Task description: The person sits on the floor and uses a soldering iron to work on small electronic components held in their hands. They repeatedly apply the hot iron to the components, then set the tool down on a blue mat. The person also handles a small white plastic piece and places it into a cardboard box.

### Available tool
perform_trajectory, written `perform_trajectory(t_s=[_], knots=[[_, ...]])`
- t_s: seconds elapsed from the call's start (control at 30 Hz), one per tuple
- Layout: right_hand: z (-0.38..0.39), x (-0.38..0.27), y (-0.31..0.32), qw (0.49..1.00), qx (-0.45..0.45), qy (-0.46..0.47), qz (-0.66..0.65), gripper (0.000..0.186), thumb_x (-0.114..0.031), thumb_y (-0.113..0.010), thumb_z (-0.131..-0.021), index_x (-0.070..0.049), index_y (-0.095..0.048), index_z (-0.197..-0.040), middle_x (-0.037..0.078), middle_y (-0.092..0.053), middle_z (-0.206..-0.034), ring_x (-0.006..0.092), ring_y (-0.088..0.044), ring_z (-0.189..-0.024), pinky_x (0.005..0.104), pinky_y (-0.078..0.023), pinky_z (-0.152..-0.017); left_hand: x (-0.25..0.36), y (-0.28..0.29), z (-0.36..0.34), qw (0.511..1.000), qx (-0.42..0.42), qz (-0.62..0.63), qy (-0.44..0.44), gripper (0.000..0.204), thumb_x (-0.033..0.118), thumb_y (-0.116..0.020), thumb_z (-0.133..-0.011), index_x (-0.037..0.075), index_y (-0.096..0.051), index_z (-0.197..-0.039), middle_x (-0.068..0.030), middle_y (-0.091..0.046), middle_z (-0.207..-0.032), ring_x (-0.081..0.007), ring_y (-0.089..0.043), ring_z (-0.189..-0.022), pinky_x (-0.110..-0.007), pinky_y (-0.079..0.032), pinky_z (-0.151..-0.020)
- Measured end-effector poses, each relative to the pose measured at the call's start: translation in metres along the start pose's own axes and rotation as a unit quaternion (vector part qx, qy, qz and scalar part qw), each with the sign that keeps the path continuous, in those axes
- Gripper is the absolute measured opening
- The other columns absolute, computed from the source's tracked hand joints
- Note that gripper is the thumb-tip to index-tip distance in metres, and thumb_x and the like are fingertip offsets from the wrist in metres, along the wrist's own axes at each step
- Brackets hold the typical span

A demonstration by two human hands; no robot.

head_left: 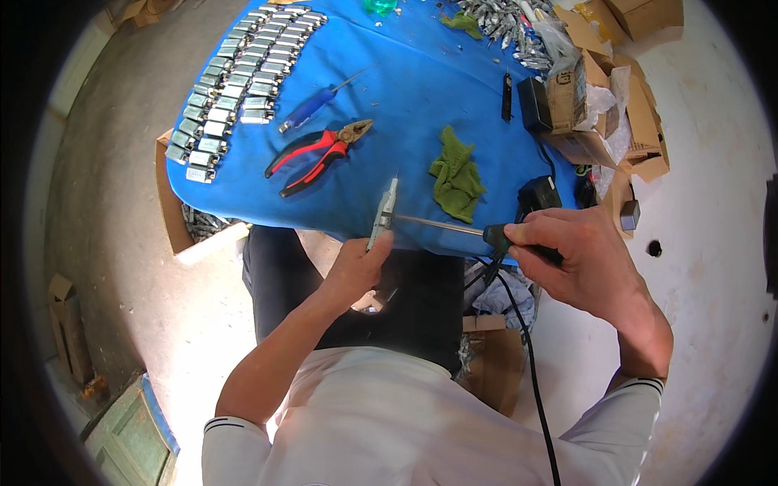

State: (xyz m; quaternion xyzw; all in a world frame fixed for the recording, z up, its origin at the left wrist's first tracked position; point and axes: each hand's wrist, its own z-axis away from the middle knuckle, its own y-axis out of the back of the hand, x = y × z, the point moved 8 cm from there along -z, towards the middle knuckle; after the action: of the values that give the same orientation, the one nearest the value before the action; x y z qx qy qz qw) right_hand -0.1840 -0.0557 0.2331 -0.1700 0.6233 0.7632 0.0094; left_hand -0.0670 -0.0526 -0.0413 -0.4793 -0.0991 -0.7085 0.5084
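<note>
My left hand (355, 271) is closed on the lower end of a slim grey metal part (384, 209) with a thin pointed tip, held upright at the table's near edge. In my right hand (582, 251) is a screwdriver (438, 223), gripped by its dark green and black handle. Its long shaft points left, and the tip meets or nearly meets the side of the grey part; I cannot tell whether they touch. Beyond my hands lie red-and-black pliers (324, 155) with their handles spread and a crumpled green cloth (456, 176).
A second screwdriver (309, 108), blue-handled, lies behind the pliers. Rows of small metal parts (215, 128) line the blue-covered table's left side. A heap of metal pieces (510, 31) and cardboard boxes (571, 105) stand far right. A black cable (531, 364) hangs beside my lap.
</note>
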Motion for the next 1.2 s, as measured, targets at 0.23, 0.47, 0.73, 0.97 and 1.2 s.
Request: perform_trajectory(t_s=[0.23,0.47,0.73,0.97,1.2], knots=[[-0.001,0.033,-0.005,0.992,-0.006,-0.089,-0.088,0.015,-0.005,-0.07,-0.074,-0.001,-0.07,-0.088,0.011,-0.066,-0.07,0.017,-0.063,-0.059,0.0264,-0.047,-0.055,0.002,0.002,-0.003,0.998,0.025,-0.043,-0.032,0.049,0.042,-0.051,-0.093,0.005,-0.043,-0.061,0.0024,-0.036,-0.052,-0.0077,-0.035,-0.046,-0.027,-0.03,-0.043],[0.025,0.092,-0.034,0.947,0.002,-0.204,-0.25,0.016,-0.006,-0.071,-0.077,0.001,-0.07,-0.091,0.002,-0.063,-0.067,0.0044,-0.055,-0.057,0.0209,-0.044,-0.051,0.003,0.002,-0.004,0.997,0.017,-0.063,-0.028,0.048,0.04,-0.051,-0.093,0.004,-0.045,-0.062,0.0015,-0.038,-0.052,-0.0083,-0.037,-0.046,-0.028,-0.032,-0.043],[0.056,0.109,-0.068,0.928,0.027,-0.206,-0.309,0.017,-0.005,-0.068,-0.08,0.001,-0.068,-0.096,0.005,-0.064,-0.078,0.0101,-0.06,-0.061,0.0231,-0.047,-0.052,0.008,-0.003,0.001,0.999,0.014,-0.046,-0.013,0.046,0.04,-0.051,-0.093,0.006,-0.044,-0.063,0.0015,-0.037,-0.053,-0.0081,-0.036,-0.047,-0.028,-0.031,-0.044],[0.06,0.043,-0.071,0.997,0.023,-0.009,0.078,0.026,-0.01,-0.067,-0.079,-0.012,-0.066,-0.105,0.01,-0.061,-0.074,0.0258,-0.06,-0.064,0.0337,-0.048,-0.054,0.009,0.001,0.005,0.999,0.0,-0.027,0.02,0.045,0.039,-0.051,-0.093,0.005,-0.046,-0.064,0.0014,-0.038,-0.052,-0.008,-0.036,-0.047,-0.027,-0.031,-0.043],[0.064,0.099,-0.097,0.889,-0.094,-0.272,-0.355,0.031,-0.02,-0.063,-0.088,-0.006,-0.059,-0.115,0.007,-0.062,-0.074,0.0122,-0.056,-0.055,0.0241,-0.039,-0.043,0.013,0.0,0.003,0.997,0.017,-0.069,-0.006,0.044,0.038,-0.051,-0.093,0.005,-0.046,-0.065,0.0022,-0.038,-0.053,-0.0074,-0.036,-0.047,-0.028,-0.031,-0.043]])
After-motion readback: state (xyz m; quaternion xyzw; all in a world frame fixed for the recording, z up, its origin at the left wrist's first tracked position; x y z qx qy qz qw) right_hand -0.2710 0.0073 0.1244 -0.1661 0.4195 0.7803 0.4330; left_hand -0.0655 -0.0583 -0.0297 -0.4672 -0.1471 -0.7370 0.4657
